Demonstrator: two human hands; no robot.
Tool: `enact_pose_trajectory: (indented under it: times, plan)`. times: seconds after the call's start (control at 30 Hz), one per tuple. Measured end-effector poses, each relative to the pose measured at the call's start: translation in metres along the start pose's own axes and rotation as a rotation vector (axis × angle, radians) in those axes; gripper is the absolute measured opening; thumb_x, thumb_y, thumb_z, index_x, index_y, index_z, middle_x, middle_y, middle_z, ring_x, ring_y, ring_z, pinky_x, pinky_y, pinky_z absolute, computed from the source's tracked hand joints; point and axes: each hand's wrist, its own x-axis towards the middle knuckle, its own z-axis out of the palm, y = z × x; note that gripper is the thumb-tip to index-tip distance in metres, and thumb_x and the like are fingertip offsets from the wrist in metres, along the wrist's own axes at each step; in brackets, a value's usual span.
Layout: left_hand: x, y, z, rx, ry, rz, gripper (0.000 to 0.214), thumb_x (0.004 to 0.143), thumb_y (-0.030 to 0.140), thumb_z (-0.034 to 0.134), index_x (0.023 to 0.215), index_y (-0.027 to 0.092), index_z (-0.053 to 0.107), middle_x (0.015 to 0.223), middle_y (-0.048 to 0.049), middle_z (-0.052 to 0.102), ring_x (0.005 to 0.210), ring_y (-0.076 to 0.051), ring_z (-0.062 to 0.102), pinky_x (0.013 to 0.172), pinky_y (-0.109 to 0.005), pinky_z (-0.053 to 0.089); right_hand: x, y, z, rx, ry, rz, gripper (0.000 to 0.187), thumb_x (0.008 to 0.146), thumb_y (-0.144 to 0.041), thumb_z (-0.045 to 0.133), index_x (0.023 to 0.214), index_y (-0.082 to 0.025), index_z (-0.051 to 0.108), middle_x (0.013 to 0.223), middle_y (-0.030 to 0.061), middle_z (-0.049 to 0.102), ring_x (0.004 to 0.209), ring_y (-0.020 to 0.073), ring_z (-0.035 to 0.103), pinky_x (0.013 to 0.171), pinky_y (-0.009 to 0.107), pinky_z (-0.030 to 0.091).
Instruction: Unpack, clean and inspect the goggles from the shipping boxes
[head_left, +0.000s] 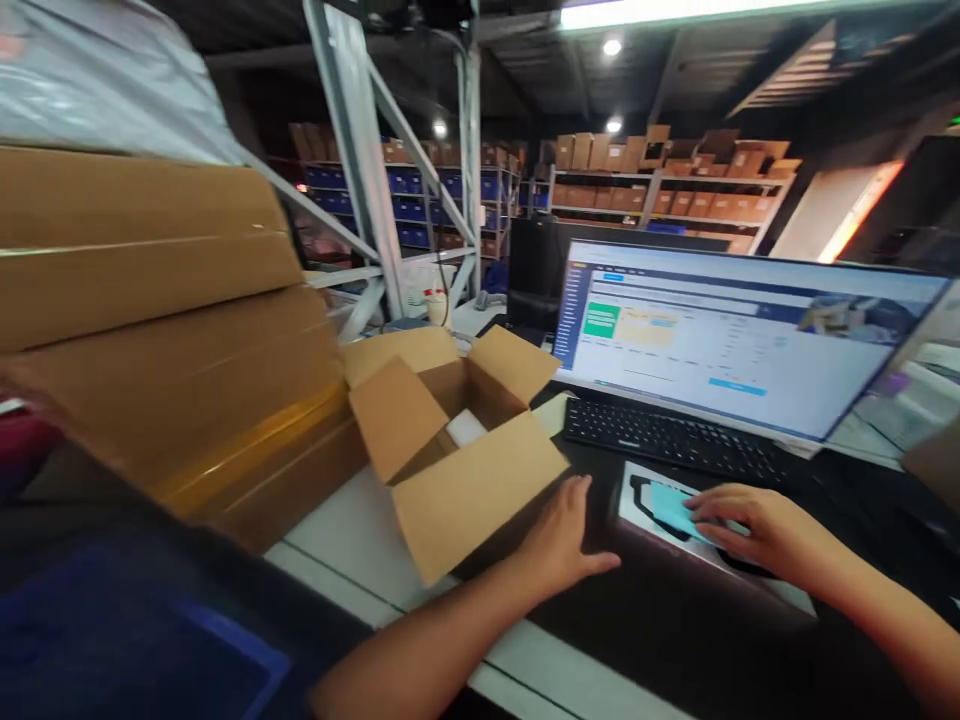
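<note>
My left hand reaches beside an open cardboard box, thumb and fingers apart, close to its right flap and with nothing in it. Inside the carton lies a white item, only partly visible. To the right, my right hand has its bent fingers on the edge of a light blue slip of paper. The slip is over a flat white box printed with a black shape. My right hand and wrist cover part of that flat box.
A monitor and a black keyboard stand behind my hands. Large taped cartons are stacked at the left. A metal upright rises behind the open carton. Shelves with boxes line the background.
</note>
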Motion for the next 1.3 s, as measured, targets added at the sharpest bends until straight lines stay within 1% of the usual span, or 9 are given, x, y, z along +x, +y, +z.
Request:
enact_pose_trajectory:
  times: [0.17, 0.43, 0.57, 0.63, 0.77, 0.83, 1.03, 1.17, 1.3]
  plan:
    - [-0.006, -0.005, -0.009, -0.056, -0.015, -0.058, 0.099, 0.073, 0.043, 0.082, 0.152, 0.012, 0.031, 0.150, -0.0216, 0.041, 0.141, -0.036, 0.040, 0.118, -0.050, 0.036, -0.003, 0.012, 0.006, -0.001, 0.005, -0.053, 0.031, 0.091, -0.053, 0.060, 0.099, -0.031, 0.079, 0.116, 0.0075, 0.074, 0.104, 0.0279, 0.072, 0.088, 0.038, 0.061]
    - [-0.018, -0.003, -0.009, -0.054, -0.077, -0.019, 0.092, 0.076, 0.049, 0.078, 0.150, 0.013, 0.036, 0.144, -0.0199, 0.045, 0.133, -0.039, 0.045, 0.114, -0.050, 0.038, -0.026, 0.021, 0.034, -0.160, 0.263, -0.071, 0.029, 0.091, -0.051, 0.059, 0.098, -0.031, 0.080, 0.111, 0.0065, 0.076, 0.095, 0.0270, 0.074, 0.079, 0.034, 0.064]
    - [-0.019, -0.002, -0.010, -0.054, -0.110, -0.026, 0.091, 0.075, 0.045, 0.079, 0.150, 0.013, 0.037, 0.142, -0.0201, 0.047, 0.130, -0.040, 0.048, 0.111, -0.052, 0.040, -0.027, 0.026, 0.023, -0.028, 0.121, -0.029, 0.059, 0.078, -0.052, 0.075, 0.133, -0.031, 0.066, 0.132, 0.0095, 0.067, 0.112, 0.0318, 0.068, 0.090, 0.036, 0.061]
    - [-0.018, -0.002, -0.012, -0.060, -0.117, -0.028, 0.089, 0.076, 0.042, 0.077, 0.150, 0.012, 0.038, 0.143, -0.0205, 0.047, 0.131, -0.040, 0.047, 0.113, -0.051, 0.039, -0.029, 0.021, 0.018, -0.014, 0.064, 0.004, 0.068, 0.074, -0.051, 0.079, 0.137, -0.033, 0.062, 0.140, 0.0100, 0.061, 0.122, 0.0339, 0.063, 0.098, 0.041, 0.057]
    - [-0.016, 0.001, -0.011, -0.048, -0.132, -0.064, 0.082, 0.079, 0.032, 0.071, 0.151, 0.010, 0.037, 0.150, -0.0206, 0.041, 0.139, -0.036, 0.041, 0.119, -0.045, 0.032, -0.030, -0.009, 0.010, 0.046, 0.068, 0.043, 0.038, 0.085, -0.050, 0.070, 0.117, -0.031, 0.075, 0.126, 0.0107, 0.070, 0.121, 0.0316, 0.062, 0.105, 0.047, 0.050]
    - [-0.012, -0.001, -0.007, -0.023, -0.146, -0.070, 0.079, 0.080, 0.028, 0.066, 0.151, 0.010, 0.035, 0.155, -0.0203, 0.036, 0.144, -0.034, 0.036, 0.121, -0.044, 0.029, -0.027, -0.023, 0.004, 0.097, 0.095, 0.041, 0.031, 0.096, -0.046, 0.056, 0.105, -0.027, 0.079, 0.111, 0.0109, 0.075, 0.109, 0.0269, 0.068, 0.096, 0.041, 0.054]
    - [0.003, -0.036, 0.023, 0.028, -0.090, 0.022, 0.073, 0.084, 0.031, 0.056, 0.151, 0.011, 0.034, 0.155, -0.0193, 0.037, 0.145, -0.032, 0.037, 0.120, -0.046, 0.032, -0.025, -0.037, -0.006, -0.088, 0.128, 0.082, 0.066, 0.072, -0.058, 0.079, 0.128, -0.023, 0.068, 0.128, 0.0107, 0.068, 0.111, 0.0299, 0.064, 0.091, 0.040, 0.050]
    - [0.012, -0.066, 0.035, 0.017, -0.070, 0.129, 0.070, 0.086, 0.034, 0.054, 0.149, 0.010, 0.037, 0.152, -0.0206, 0.042, 0.143, -0.032, 0.041, 0.118, -0.045, 0.037, -0.019, -0.037, 0.005, -0.232, 0.126, 0.061, 0.047, 0.081, -0.054, 0.074, 0.116, -0.023, 0.070, 0.115, 0.0052, 0.072, 0.101, 0.0247, 0.064, 0.080, 0.033, 0.047]
    - [0.018, -0.077, 0.038, -0.001, -0.031, 0.167, 0.068, 0.085, 0.033, 0.056, 0.146, 0.008, 0.041, 0.146, -0.0222, 0.048, 0.138, -0.032, 0.048, 0.115, -0.044, 0.041, -0.014, -0.030, 0.006, -0.263, 0.151, 0.020, 0.035, 0.083, -0.058, 0.071, 0.091, -0.024, 0.071, 0.094, -0.0009, 0.074, 0.087, 0.0191, 0.062, 0.066, 0.029, 0.038]
